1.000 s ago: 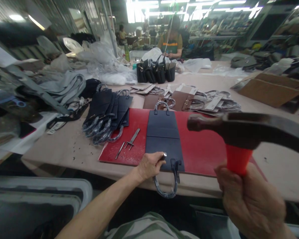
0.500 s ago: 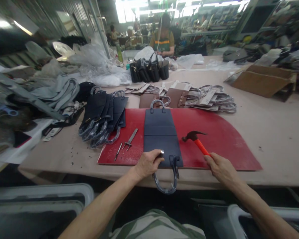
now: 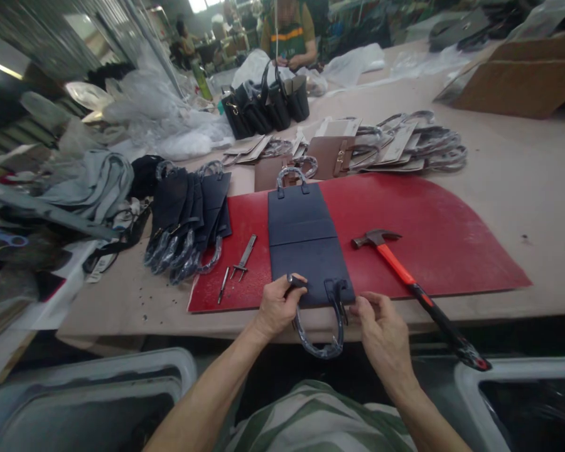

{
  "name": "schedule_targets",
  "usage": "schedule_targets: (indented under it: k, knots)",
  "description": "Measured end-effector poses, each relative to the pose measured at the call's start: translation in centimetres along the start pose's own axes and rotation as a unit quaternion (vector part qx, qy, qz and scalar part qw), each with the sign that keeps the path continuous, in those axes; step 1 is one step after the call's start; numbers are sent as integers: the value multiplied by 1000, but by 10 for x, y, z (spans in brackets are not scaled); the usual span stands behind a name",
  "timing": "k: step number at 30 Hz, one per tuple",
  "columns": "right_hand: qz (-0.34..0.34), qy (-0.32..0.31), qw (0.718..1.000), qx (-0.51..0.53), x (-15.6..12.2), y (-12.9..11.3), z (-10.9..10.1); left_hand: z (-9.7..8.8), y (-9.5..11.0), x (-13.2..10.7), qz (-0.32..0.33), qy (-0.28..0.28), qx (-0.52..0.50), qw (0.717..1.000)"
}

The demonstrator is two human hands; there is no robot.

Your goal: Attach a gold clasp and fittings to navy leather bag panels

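Observation:
A navy bag panel lies flat across the red board, with a plastic-wrapped handle at each end. The near handle hangs past the table's front edge. My left hand is closed around a short metal punch, tilted over the lower left of the panel. At the panel's near right corner is my right hand, its fingers loosely curled and apart, nothing visible in them. A claw hammer with an orange and black handle rests on the red board, its grip sticking out over the edge.
Left on the red board lie a pronged punch and a thin metal rod. Navy panels are stacked beside it. Brown panels and black bags stand behind. A co-worker sits across the table.
My right hand has let go of the hammer, now lying on the board, and moved left to the panel's corner. The punch in my left hand has tipped over. The view has shifted downward.

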State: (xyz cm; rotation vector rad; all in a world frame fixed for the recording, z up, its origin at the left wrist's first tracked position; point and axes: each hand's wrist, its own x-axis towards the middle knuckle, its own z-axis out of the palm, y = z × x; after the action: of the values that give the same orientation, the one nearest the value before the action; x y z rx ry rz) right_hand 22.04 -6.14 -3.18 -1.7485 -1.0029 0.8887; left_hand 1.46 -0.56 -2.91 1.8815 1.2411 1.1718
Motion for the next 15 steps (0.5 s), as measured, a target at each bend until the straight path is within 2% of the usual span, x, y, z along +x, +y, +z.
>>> schedule_targets:
  k: [3,7,9,12,15]
  knots:
    - [107,17,982,154,-3,-2,3,-3,-1,1,-4,-15,4,1000]
    - [202,26,928,311,-5,-5,3,-6,-2,-1,64,-45,22,997]
    - [237,13,895,377,-4,-5,2,-7,-1,-2,31,-26,8,999]
    - [293,-17,842,453,-2,-2,3,-7,1,1,-59,17,-43,997]
    - [340,-51,798,494,1,3,8,-8,3,5,-88,28,-71,993]
